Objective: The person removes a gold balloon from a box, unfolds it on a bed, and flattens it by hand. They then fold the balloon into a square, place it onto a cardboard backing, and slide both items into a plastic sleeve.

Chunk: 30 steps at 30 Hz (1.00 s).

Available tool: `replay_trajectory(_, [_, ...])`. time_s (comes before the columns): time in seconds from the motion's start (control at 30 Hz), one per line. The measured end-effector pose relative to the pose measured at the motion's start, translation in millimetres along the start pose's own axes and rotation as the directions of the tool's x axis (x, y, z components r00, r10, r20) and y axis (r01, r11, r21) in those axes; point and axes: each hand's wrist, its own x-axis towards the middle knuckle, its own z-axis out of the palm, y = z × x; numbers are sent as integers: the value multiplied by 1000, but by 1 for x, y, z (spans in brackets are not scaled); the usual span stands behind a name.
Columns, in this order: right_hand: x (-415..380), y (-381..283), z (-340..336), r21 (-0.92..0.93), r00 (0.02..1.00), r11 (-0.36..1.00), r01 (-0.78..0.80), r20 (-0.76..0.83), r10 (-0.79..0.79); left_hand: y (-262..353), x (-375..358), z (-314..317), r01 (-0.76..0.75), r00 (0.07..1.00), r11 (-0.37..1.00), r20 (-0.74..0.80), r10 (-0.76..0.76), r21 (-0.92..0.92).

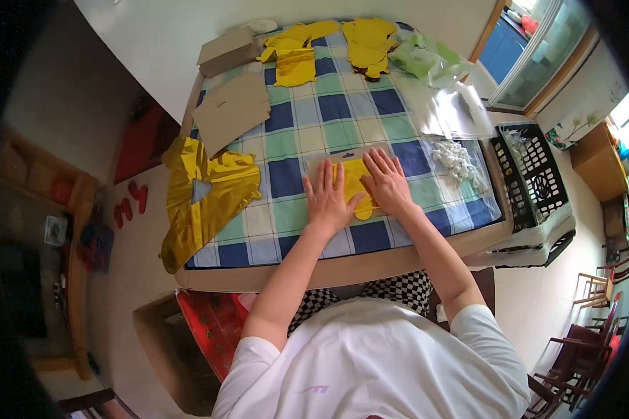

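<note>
Past a white cloth shirt [377, 356], left hand [327, 204] and right hand [388, 184] lie, fingers straight, on flat yellow foil [352, 177], maybe steadying it.

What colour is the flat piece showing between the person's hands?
The flat piece is yellow; the head view shows it best.

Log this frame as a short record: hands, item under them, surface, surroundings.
left hand: flat, palm down, over the yellow piece's left part
right hand: flat, palm down, over its right part
item: yellow piece on a slotted card
surface: checked cloth
left side: gold foil, cardboard sheets
far edge: cardboard stack, yellow foil pieces
right side: clear plastic sheets, white bundle, black crate
unclear: bundle's material
</note>
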Motion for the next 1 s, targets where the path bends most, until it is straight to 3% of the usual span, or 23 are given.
replay_trajectory(0.1, [0,3,4,-18,1000,1000,-16,17,16,-21,-1,9,99,972,979,-192,-133,-178])
replay_trajectory(0.23, [0,2,3,2,999,1000,-23,26,23,-39,-2,-2,126,967,978,-199,-158,-164])
replay_trajectory(0.33, [1,0,2,-18,1000,1000,-15,28,15,-32,16,-12,32,965,983,-250,-77,-182])
replay_trajectory(0.37, [1,0,2,-16,1000,1000,-7,29,7,-24,20,-12,-43,962,964,-270,-31,-263])
replay_trajectory(0.47, [2,2,1,-10,999,1000,19,29,-19,0,32,12,-101,977,978,-202,63,-182])
replay_trajectory(0.5, [1,3,1,-7,999,1000,27,30,-27,6,30,12,-65,996,984,-63,55,-164])
replay_trajectory(0.67, [1,7,2,-25,997,998,63,39,-62,8,22,21,-47,997,996,-64,43,-70])
replay_trajectory(1.0, [0,12,-10,-106,991,994,-41,124,54,4,17,11,56,997,998,44,-58,36])
